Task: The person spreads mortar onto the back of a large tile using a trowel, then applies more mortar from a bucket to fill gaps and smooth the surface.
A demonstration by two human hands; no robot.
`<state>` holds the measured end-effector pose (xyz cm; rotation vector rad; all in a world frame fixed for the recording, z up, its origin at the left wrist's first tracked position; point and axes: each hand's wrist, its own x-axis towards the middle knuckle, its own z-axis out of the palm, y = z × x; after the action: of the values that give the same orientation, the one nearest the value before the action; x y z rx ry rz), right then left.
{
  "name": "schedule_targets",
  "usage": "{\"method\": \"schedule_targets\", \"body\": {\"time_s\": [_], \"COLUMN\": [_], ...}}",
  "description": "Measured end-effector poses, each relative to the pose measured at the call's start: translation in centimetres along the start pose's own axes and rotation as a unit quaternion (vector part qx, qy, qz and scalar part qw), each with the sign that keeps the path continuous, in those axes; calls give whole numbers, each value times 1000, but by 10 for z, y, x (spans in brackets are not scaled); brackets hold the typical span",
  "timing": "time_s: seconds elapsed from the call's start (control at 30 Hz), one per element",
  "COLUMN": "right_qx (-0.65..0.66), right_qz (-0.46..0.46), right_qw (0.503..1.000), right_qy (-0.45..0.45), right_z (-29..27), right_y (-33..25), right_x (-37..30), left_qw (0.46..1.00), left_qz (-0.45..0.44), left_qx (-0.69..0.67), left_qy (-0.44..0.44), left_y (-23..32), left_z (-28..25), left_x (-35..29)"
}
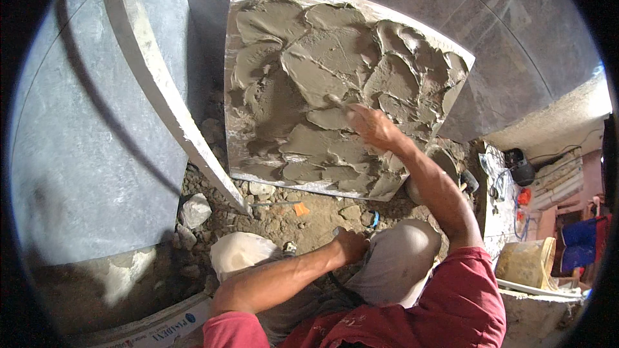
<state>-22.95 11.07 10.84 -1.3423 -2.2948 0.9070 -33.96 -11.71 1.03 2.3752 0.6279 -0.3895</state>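
A large square tile (pixel 235 0) stands tilted before me, its face coated with thick grey mortar (pixel 335 58) in ridged, overlapping strokes. My right hand (pixel 374 127) reaches over the middle of it, closed around what looks like a trowel (pixel 330 116). The trowel's blade lies against the mortar and blends with its colour. My left hand (pixel 351 245) is closed in a fist beside my right knee, below the tile's lower edge. What that fist holds, if anything, is hidden.
A long pale batten (pixel 158 84) slants down on the left, in front of a grey tiled wall (pixel 97 154). Rubble, stones (pixel 195 211) and an orange scrap (pixel 301 209) lie below the tile. A yellowish bucket (pixel 525 262) stands at the right, past a hammer-like tool (pixel 469 180).
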Motion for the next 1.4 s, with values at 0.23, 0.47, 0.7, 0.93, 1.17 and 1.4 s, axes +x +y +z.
{"method": "schedule_targets", "body": {"time_s": [0.23, 0.47, 0.7, 0.93, 1.17, 1.4], "right_qx": [-212, 68, -587, -366, 58, -93], "right_qz": [-55, 19, -408, -63, 138, 14], "right_qw": [961, 996, 697, 928, 982, 994], "right_qy": [170, 60, 54, 34, 117, 60], "right_z": [-34, 36, 43, -55, -64, -71], "right_y": [-23, -22, 10, -7, 23, 26], "right_x": [-51, -14, 27, -33, -60, -97], "left_qw": [996, 995, 990, 999, 1000, 1000], "left_qz": [-42, -37, -2, 3, 19, 3], "left_qx": [-55, -76, -60, -43, 0, 6], "left_qy": [56, 56, 126, -5, -17, -31], "left_y": [11, 6, 3, 0, 1, 1], "left_z": [3, 10, 5, -12, -5, -19], "left_x": [-5, -3, -1, -11, 1, -7]}}
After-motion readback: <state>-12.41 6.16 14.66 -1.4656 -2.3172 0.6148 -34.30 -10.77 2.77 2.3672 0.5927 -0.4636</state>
